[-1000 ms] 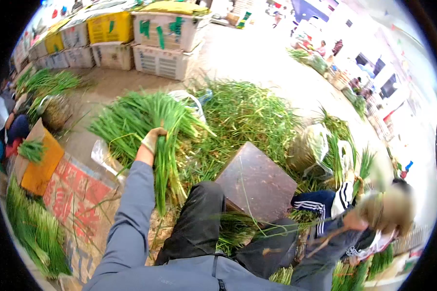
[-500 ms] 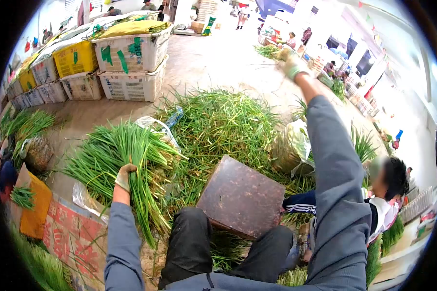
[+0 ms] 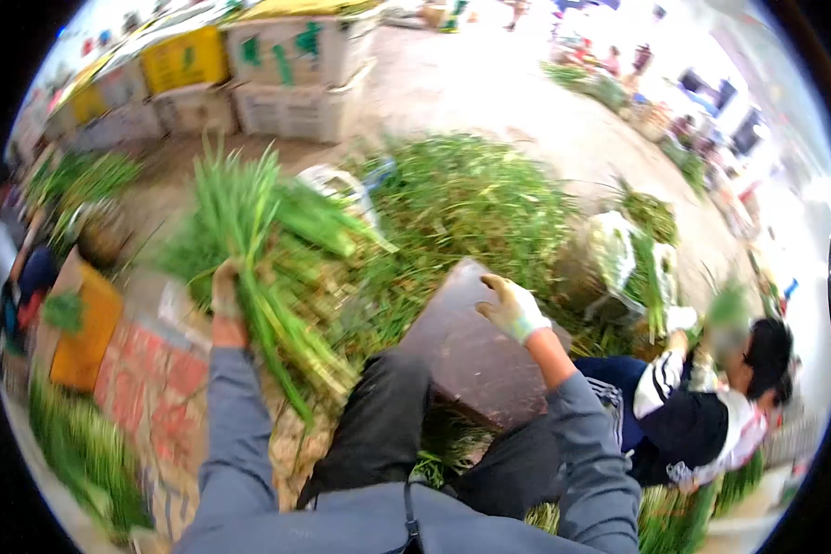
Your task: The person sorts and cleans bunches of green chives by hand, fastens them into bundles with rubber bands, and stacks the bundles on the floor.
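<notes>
My left hand (image 3: 226, 294), in a pale glove, is closed around a bunch of long chive-like greens (image 3: 240, 208). Their leaves point up and away, and the pale stem ends hang down to the right. More of the same greens lie in a heap behind and beside that hand. My right hand (image 3: 515, 309), also gloved, is over the far right part of a dark brown block (image 3: 439, 346) that stands before my knees. Its fingers are spread apart and nothing shows in them.
A large pile of loose green leaves (image 3: 471, 203) covers the floor ahead. Stacked crates (image 3: 291, 111) stand at the far left. Close on my right a co-worker (image 3: 683, 415) sits bent over greens. To the right stands a full plastic-wrapped sack (image 3: 600, 263). An orange board (image 3: 88, 323) lies left.
My right hand has come back from far out at the upper right to the block. My left hand has lifted the greens and turned them more upright. The view has shifted, and the co-worker shows more.
</notes>
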A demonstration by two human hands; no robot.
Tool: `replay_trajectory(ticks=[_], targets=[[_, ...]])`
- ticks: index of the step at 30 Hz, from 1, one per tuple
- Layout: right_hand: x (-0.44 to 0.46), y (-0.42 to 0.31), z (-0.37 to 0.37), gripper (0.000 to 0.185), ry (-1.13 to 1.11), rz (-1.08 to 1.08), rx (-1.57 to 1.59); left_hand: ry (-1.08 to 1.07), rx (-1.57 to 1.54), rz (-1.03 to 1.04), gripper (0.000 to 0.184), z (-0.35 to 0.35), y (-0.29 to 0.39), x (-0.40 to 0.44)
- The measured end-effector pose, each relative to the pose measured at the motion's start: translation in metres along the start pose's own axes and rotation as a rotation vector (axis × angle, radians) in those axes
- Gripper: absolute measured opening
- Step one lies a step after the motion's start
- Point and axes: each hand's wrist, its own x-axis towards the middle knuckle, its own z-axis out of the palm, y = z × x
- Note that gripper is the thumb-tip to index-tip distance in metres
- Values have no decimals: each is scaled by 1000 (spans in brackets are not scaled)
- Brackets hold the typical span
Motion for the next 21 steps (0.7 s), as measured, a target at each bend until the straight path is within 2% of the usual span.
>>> replay_trajectory(ticks=[2,3,5,6,8,10,11,12,13,14,15,16,17,18,19,20,21], targets=[[-19,-47,2,66,-69,-6,292,97,132,122,51,1,10,-20],[-24,-70,6,76,-71,-72,517,106,97,102,51,14,18,-26],[-30,-143,-5,92,-236,-175,738,90,88,87,49,65,29,-45],[-35,-172,-2,104,-254,-324,749,79,115,84,49,96,35,-62],[-36,-222,-4,110,-229,-380,664,-20,211,32,42,126,37,-90],[-33,-252,-12,113,-141,-352,699,-16,294,122,32,150,22,-94],[-40,-272,-36,114,-108,-232,534,-12,445,292,25,155,6,-91],[-38,-271,-36,114,-78,-285,610,25,445,324,25,172,0,-99],[-36,-272,-33,111,100,-472,783,-53,508,424,34,193,-7,-109],[-46,-276,-53,103,71,-333,738,-122,724,522,42,213,-18,-106],[-53,-278,-68,82,241,-431,658,-178,924,641,50,233,-29,-102],[-56,-266,-78,63,144,-295,861,-151,1105,648,56,252,-41,-106],[-55,-255,-90,47,234,-238,851,-126,1285,658,62,272,-52,-109],[-68,-255,-104,39,431,-151,735,-44,1289,582,68,293,-56,-124],[-70,-242,-105,31,588,-275,809,-51,1280,586,68,299,-56,-133],[-74,-229,-110,28,577,-248,851,-164,1268,710,72,305,-57,-141],[-71,-208,-109,24,556,-349,987,-281,1249,834,76,309,-59,-145]])
